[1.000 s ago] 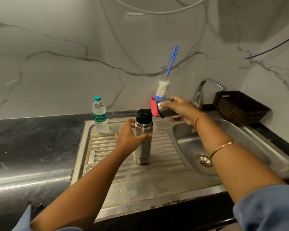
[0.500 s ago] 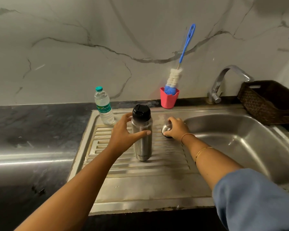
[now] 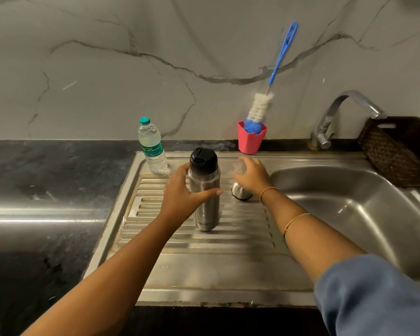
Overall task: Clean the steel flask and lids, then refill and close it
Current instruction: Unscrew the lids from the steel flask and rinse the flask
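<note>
left hand [image 3: 180, 197] grip holds black-capped steel flask [image 3: 205, 202] | right hand [image 3: 251, 175] wide above small steel cup-lid [image 3: 240, 194] | risk: a knock may roll lid away

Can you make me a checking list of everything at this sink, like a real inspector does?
Surface: ridged steel drainboard beside the sink basin, set in a dark counter.
Job's things: steel flask upright on the drainboard, black inner lid on top; steel outer cap on the drainboard to its right.
Clutter: water bottle; red cup holding a bottle brush; woven basket.
Hands: left hand grips the flask; right hand is over the cap, fingers blurred, loose, holding nothing.
Cables: nothing seen.
Surroundings: marble wall; tap behind the basin.
</note>
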The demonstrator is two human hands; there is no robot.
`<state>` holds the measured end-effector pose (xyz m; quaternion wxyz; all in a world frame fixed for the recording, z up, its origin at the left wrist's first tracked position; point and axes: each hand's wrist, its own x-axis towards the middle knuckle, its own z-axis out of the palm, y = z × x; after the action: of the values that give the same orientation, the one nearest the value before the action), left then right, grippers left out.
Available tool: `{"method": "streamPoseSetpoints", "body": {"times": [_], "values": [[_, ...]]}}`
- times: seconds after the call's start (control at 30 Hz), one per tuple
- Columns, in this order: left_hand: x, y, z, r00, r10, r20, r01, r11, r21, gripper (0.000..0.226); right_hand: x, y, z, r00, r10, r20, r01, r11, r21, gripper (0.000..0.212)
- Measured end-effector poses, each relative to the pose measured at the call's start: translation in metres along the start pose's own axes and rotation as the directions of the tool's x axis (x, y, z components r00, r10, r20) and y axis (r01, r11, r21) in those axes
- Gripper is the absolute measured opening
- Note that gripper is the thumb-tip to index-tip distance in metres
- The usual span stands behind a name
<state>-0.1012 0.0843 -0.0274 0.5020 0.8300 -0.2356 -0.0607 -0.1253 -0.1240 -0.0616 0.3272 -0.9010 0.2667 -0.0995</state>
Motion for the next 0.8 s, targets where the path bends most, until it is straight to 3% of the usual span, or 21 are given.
{"method": "streamPoseSetpoints", "body": {"times": [0.1,0.17,0.23,0.3,0.37,0.43,0.5,0.6,0.8], "values": [[-0.002,0.003,0.003,0.999,-0.011,-0.053,0.012,1.000,0.021,0.100,-0.010,-0.049,-0.027,0.991,-0.092,-0.094,0.117,0.943,0.312,0.023],[-0.003,0.005,0.005,0.995,-0.008,-0.100,0.010,1.000,0.024,0.099,-0.022,-0.083,-0.047,0.980,-0.192,-0.062,0.201,0.916,0.347,0.024],[-0.002,0.008,0.007,0.990,0.006,-0.143,-0.001,0.999,0.034,0.097,-0.038,-0.112,-0.064,0.955,-0.297,0.029,0.282,0.929,0.240,0.035],[-0.001,0.012,0.008,0.985,0.018,-0.173,-0.005,0.997,0.075,0.089,-0.052,-0.133,-0.071,0.934,-0.334,0.129,0.345,0.936,-0.068,0.052],[0.000,0.016,0.010,0.981,0.015,-0.191,0.010,0.992,0.129,0.075,-0.060,-0.144,-0.069,0.928,-0.332,0.167,0.372,0.815,-0.444,0.063],[0.001,0.017,0.010,0.978,-0.016,-0.207,0.046,0.989,0.144,0.064,-0.063,-0.147,-0.063,0.922,-0.351,0.162,0.370,0.684,-0.628,0.065],[0.000,0.017,0.007,0.979,-0.025,-0.203,0.052,0.990,0.128,0.053,-0.064,-0.147,-0.057,0.912,-0.379,0.156,0.385,0.662,-0.643,0.061],[-0.001,0.021,0.003,0.982,0.004,-0.191,0.016,0.994,0.106,0.037,-0.063,-0.144,-0.055,0.903,-0.390,0.180,0.420,0.718,-0.555,0.055],[-0.002,0.025,0.000,0.983,0.029,-0.184,-0.008,0.993,0.114,0.036,-0.059,-0.138,-0.056,0.875,-0.425,0.231,0.482,0.732,-0.482,0.051]]}}
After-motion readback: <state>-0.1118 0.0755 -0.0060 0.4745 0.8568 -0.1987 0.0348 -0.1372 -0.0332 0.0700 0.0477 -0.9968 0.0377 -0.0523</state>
